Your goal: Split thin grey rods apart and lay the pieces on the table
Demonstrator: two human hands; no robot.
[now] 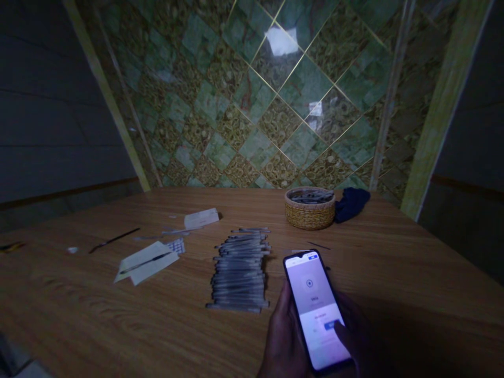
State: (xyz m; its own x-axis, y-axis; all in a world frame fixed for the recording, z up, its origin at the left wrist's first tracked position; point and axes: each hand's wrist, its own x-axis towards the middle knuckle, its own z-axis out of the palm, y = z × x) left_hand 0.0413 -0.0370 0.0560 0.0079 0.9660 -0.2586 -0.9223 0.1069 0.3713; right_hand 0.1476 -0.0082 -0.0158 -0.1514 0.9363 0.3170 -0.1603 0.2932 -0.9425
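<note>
A smartphone [315, 299] with a lit screen is held upright over the front right of the table. My left hand [281, 336] wraps round its left edge, the thumb along the side. My right hand [356, 336] is at the phone's right edge, its thumb on a blue button low on the screen; its other fingers are dark and seem to lie behind the phone. Left of the phone, many slim grey pens [240, 273] lie side by side in a long stack on the wooden table.
Behind the phone stands a woven basket [310, 216] filled with more pens, beside a dark blue cloth [352, 203]. Paper sheets [144, 265] with a pen on top, a white box [201, 218] and a thin dark stick [114, 240] lie at left. A tiled wall [252, 105] closes the back.
</note>
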